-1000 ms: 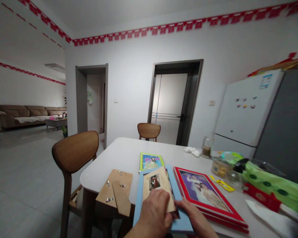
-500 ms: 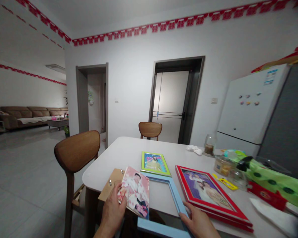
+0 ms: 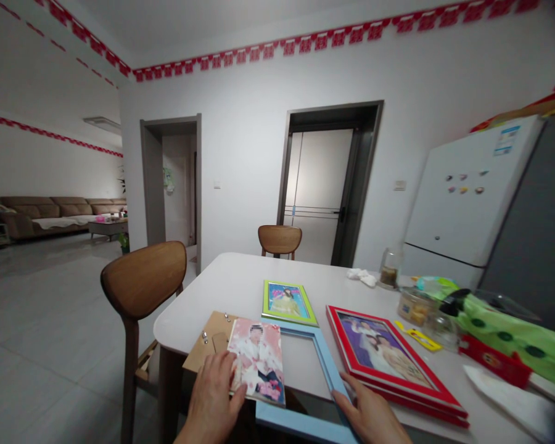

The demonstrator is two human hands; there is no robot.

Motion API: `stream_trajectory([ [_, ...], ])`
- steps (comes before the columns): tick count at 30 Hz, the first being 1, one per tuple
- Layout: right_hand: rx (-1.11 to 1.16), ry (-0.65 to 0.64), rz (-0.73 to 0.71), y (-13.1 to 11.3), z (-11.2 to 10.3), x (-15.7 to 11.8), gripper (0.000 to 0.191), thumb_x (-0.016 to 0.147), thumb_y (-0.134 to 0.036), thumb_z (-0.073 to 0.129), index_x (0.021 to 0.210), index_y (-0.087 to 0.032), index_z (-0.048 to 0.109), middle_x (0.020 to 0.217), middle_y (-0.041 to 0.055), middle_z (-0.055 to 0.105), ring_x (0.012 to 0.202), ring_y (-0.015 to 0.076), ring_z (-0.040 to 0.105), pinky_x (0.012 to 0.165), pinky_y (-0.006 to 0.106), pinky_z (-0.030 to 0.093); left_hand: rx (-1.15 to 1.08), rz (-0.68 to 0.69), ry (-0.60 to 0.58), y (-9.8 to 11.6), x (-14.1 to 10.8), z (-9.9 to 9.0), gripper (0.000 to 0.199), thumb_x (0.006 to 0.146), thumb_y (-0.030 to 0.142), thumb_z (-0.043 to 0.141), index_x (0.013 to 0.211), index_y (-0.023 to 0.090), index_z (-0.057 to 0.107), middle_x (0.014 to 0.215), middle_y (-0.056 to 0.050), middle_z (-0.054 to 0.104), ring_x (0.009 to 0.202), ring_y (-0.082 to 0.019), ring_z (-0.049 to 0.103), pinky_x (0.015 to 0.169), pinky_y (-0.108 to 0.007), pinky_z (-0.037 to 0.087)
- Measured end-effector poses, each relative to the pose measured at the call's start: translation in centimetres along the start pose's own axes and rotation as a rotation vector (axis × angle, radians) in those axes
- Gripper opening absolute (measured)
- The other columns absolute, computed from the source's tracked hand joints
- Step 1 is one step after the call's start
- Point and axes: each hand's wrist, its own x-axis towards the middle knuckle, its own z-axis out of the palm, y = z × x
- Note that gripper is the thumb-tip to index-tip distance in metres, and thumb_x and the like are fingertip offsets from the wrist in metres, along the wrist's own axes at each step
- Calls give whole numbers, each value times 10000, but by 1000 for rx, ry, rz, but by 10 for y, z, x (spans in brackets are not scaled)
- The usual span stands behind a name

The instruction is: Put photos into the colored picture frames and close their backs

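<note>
My left hand (image 3: 217,391) holds the left edge of a pink photo print (image 3: 258,357), its thumb near the lower corner. The print lies over a brown backing board (image 3: 208,339) with metal clips and overlaps the left side of a light blue frame (image 3: 326,357). That frame is hollow, and its near part reaches past the table edge. My right hand (image 3: 367,407) grips the frame's right side, thumb on top. A green frame (image 3: 290,302) with a picture lies just beyond it. Stacked red frames (image 3: 398,357) are to the right, the top one holding a couple's picture.
A white table (image 3: 231,271) carries a glass jar (image 3: 389,268), crumpled tissue (image 3: 361,277), a yellow item (image 3: 424,340), plastic containers and a green bag (image 3: 513,336) at right. Wooden chairs (image 3: 143,280) stand at the left and far side.
The pink print has come down flatter and slightly right over the blue frame. My left hand has shifted with it, its fingers now more spread. My right hand stays on the frame.
</note>
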Motion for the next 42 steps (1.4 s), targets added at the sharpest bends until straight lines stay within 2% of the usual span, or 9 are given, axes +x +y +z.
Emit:
stream_trajectory([
  [5,9,6,-19,-2,-1,-2,479,735,-339,368,1101,-64,506,773,123,669,748,233,610,670,295,428,-24,173,-171,15,2,11,587,601,115,481,1184,172,439,1283,-91,377,1187,-251,303,992,-404,233],
  [11,-4,-6,-50,-2,-1,-3,483,735,-331,368,1111,-58,498,742,115,663,798,235,602,668,276,424,6,247,-166,19,9,22,436,715,110,400,1133,194,494,1184,-99,492,1096,-244,433,939,-407,330],
  [19,-45,17,-8,-11,-10,-7,514,728,-342,385,1166,-82,450,924,146,628,855,253,577,732,341,422,-84,222,134,9,28,10,426,742,71,312,1100,183,514,1104,-75,558,1032,-202,492,897,-346,377],
  [23,60,142,-109,-31,-19,-11,464,704,-358,423,1091,-121,517,1108,146,538,968,245,520,826,357,391,-388,13,382,3,50,-17,337,793,199,330,1062,174,532,1031,-60,593,980,-198,523,874,-302,386],
  [26,368,18,-130,-52,-13,-11,455,713,-401,419,1059,-126,522,948,118,610,798,199,577,737,327,440,-777,-167,464,16,56,-21,324,777,314,386,1008,145,538,977,-76,605,917,-221,549,804,-312,427],
  [30,1018,-156,97,-76,8,-2,484,709,-462,422,1055,-127,479,864,94,638,717,186,604,603,303,475,-1390,-281,282,55,43,3,370,701,402,488,950,134,535,928,-88,622,889,-238,565,751,-320,452],
  [34,1542,21,239,-80,10,12,484,639,-369,538,1074,-176,449,843,34,659,767,194,613,630,302,488,-1602,-281,76,77,28,24,470,618,307,599,1036,129,476,973,-118,604,927,-247,549,788,-328,427],
  [37,1492,26,251,-64,-4,24,463,622,-260,550,1070,-173,466,812,38,675,735,205,624,618,306,495,-1468,-311,60,68,27,23,582,576,237,600,1113,116,411,1082,-148,540,993,-246,508,838,-330,393],
  [42,1104,-82,270,-30,-15,41,344,642,-206,495,973,-139,557,684,67,683,603,199,633,532,292,492,-817,-217,-95,46,19,14,532,590,172,544,1110,115,449,1156,-123,491,1093,-223,421,934,-317,299],
])
